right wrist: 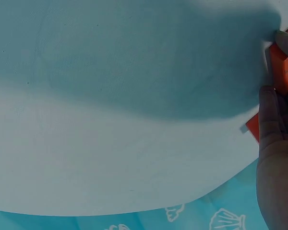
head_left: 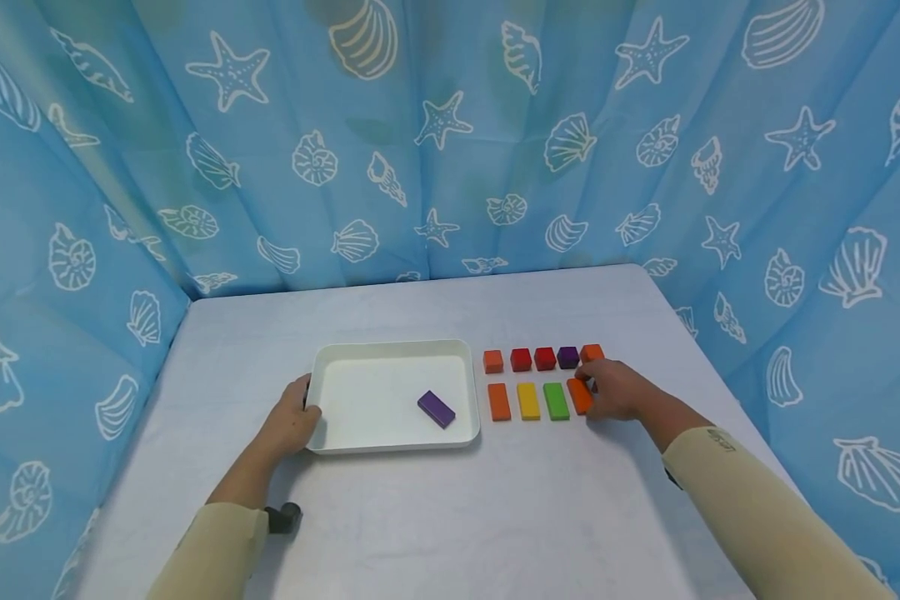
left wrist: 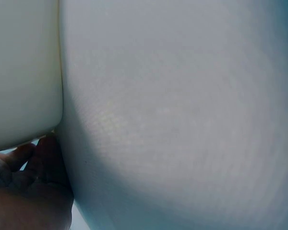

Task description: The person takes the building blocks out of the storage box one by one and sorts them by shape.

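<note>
A white tray (head_left: 322, 375) lies on the table with a purple flat block (head_left: 437, 408) inside it. My left hand (head_left: 294, 418) grips the tray's left rim; the left wrist view shows the tray wall (left wrist: 24, 72) above the curled fingers (left wrist: 19, 163). Right of the tray is a back row of small cubes: orange (head_left: 492, 361), two red (head_left: 532, 359), purple (head_left: 567, 357), orange (head_left: 592, 352). In front lie flat blocks: orange (head_left: 498, 402), yellow (head_left: 528, 401), green (head_left: 556, 401), and a rightmost orange block (head_left: 579, 394). My right hand (head_left: 611, 390) pinches that rightmost orange block (right wrist: 282, 67).
The white table (head_left: 450, 517) is enclosed by a blue curtain (head_left: 450, 142) with shell and starfish prints on three sides. A small dark object (head_left: 283, 518) sits by my left sleeve.
</note>
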The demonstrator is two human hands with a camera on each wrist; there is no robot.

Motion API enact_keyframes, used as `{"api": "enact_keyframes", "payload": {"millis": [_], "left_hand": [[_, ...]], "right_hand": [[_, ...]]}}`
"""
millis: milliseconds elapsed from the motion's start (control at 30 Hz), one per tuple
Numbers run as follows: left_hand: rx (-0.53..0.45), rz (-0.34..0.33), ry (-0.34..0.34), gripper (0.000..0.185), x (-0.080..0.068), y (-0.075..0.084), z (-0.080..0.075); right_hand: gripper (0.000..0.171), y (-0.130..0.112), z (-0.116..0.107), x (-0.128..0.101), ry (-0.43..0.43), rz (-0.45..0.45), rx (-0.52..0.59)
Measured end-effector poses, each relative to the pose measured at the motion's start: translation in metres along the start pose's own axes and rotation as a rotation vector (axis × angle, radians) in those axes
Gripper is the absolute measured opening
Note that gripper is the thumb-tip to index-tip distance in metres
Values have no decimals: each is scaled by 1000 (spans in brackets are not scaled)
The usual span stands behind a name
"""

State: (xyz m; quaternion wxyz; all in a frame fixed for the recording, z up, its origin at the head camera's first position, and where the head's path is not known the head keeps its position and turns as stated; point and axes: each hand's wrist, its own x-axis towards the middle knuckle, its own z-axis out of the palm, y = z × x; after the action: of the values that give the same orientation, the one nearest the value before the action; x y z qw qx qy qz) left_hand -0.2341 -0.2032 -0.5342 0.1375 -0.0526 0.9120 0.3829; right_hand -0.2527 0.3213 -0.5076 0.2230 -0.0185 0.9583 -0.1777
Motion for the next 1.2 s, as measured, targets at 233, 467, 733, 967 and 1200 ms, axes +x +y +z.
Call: {"api": "enact_keyframes", "payload": {"millis": [233,467,733,967,1200], "left_hand": [[2,-1,0,69,-2,1,0],[5,7,3,69,-1,1,0],[-8,2,7,69,-1,-1,-3],[-24,9,0,69,0,-4,-2],[-13,14,-1,69,3,-3,-1]], "right_hand": [[74,1,0,3,-8,6,8],[82,-2,-4,-1,-8,-10,-13],[90,-25,-24,1,34,-110,-6],[87,-92,-19,16,7,-162,-8],[84,-163,-2,30,-47,-274,-10]]}}
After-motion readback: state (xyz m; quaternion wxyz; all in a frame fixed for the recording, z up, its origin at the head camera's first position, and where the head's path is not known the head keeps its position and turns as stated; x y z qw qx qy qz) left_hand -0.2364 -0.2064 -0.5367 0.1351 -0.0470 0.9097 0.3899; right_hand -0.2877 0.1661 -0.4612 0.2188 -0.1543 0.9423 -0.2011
